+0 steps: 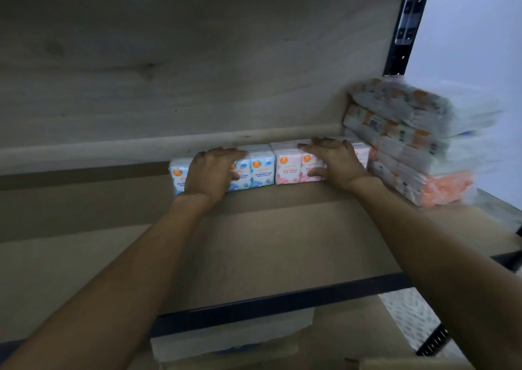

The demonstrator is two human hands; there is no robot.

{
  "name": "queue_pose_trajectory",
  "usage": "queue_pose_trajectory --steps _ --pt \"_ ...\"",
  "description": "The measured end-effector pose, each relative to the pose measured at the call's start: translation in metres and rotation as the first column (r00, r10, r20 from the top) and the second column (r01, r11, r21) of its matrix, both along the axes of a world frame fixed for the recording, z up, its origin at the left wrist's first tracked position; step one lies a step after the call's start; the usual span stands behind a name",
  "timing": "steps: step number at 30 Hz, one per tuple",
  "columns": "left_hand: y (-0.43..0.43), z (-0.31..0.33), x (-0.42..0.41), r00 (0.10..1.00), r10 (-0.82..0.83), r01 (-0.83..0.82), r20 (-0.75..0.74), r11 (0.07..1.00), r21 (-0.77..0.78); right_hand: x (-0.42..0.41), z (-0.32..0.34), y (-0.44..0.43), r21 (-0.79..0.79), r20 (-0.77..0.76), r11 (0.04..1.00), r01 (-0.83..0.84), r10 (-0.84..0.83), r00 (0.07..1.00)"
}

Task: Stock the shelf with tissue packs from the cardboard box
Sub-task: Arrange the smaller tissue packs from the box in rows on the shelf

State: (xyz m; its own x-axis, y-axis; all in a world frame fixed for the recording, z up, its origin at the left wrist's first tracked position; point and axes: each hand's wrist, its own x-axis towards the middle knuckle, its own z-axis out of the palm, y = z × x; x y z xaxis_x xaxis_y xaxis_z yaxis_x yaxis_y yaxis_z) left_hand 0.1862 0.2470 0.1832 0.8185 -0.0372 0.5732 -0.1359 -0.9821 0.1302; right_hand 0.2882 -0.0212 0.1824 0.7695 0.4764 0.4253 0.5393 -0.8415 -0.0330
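Risks first, left to right. Your left hand (210,172) lies flat over the blue tissue packs (261,167): fingers spread on top, thumb down the front face, pressing rather than gripping. Push unevenly and the leftmost pack, which has no neighbour on its open side, could twist or slide out of line along the shelf (282,242).

Centre: a thin seam shows where blue meets the pink tissue packs (286,169). Squeeze the two groups together too hard and the soft wrappers may buckle and ride up.

Your right hand (334,163) sits the same way on the pink packs, open palm on top, thumb at the front, closed on nothing.

Far right: the stack of wrapped bundles (409,143) leans slightly and overhangs at the top. The pink row touches or nearly touches its base. Shove the row rightward and that stack could tip off the shelf end.

Position: both pack groups stand upright in one row at the back of the shelf, directly under your hands. The cardboard box is not clearly in view; pale shapes below the shelf edge are too dim to name.
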Motion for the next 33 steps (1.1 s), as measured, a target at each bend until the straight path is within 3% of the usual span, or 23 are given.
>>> queue_pose_trajectory --steps 21,33 --pt "0.019 -0.01 0.08 0.999 -0.018 0.015 -0.038 0.997 -0.074 0.074 -0.004 0.006 0.088 -0.032 0.995 -0.036 0.039 0.999" --pt "0.026 -0.01 0.1 1.0 -0.026 0.026 -0.017 0.999 -0.032 0.094 -0.006 0.008 0.103 -0.017 0.992 -0.069 0.071 0.997"
